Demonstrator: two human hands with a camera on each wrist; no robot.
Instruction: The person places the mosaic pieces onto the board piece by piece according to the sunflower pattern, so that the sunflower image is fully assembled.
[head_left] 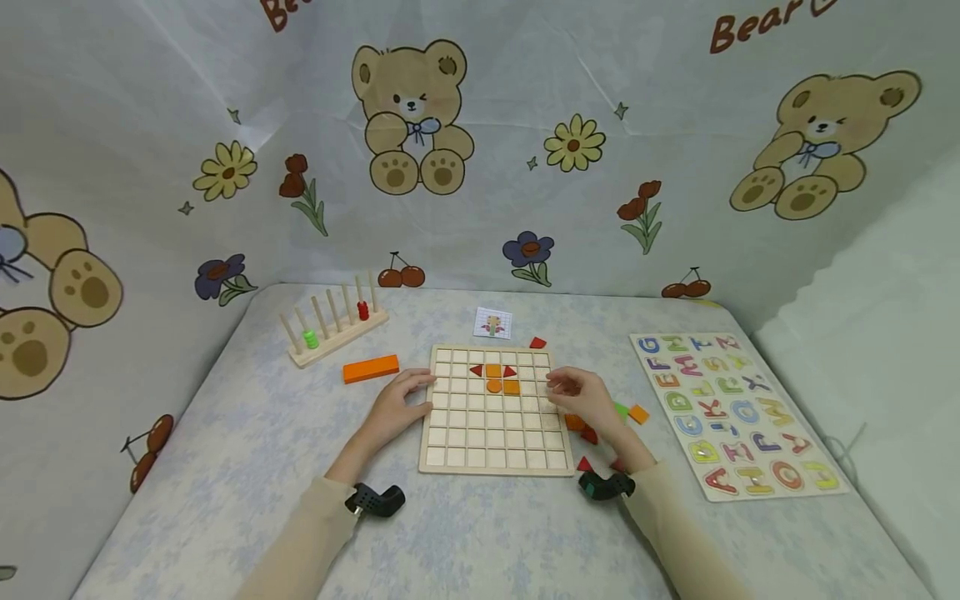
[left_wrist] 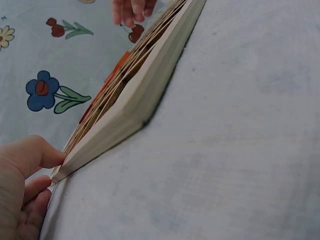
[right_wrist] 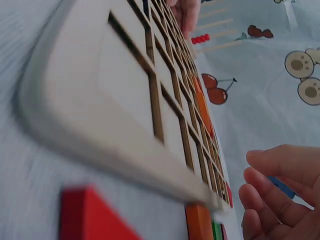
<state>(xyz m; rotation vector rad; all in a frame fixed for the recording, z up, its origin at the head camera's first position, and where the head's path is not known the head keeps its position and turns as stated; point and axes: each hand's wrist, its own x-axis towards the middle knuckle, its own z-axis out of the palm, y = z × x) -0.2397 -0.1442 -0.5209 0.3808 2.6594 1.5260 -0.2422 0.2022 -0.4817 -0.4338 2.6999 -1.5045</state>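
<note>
A wooden grid board (head_left: 457, 458) lies flat. Toward its far side, its cells hold two red triangles, two orange squares (head_left: 512, 387) and an orange disc (head_left: 493, 387). My left hand (head_left: 397, 408) touches the board's left edge with thumb and fingertips; in the left wrist view the thumb (left_wrist: 47, 154) rests at the rim. Near the right edge is my right hand (head_left: 585, 396), its fingers loosely bent. Nothing shows between thumb and fingers in the right wrist view (right_wrist: 280, 195). Beside and partly under that hand lie loose red, orange and green pieces (head_left: 637, 414).
Behind the board are a small picture card (head_left: 492, 322) and a red piece (head_left: 537, 342). A peg rack (head_left: 337, 337) with green and red beads stands back left, an orange bar (head_left: 371, 368) in front of it. At right lies an alphabet puzzle board (head_left: 738, 417).
</note>
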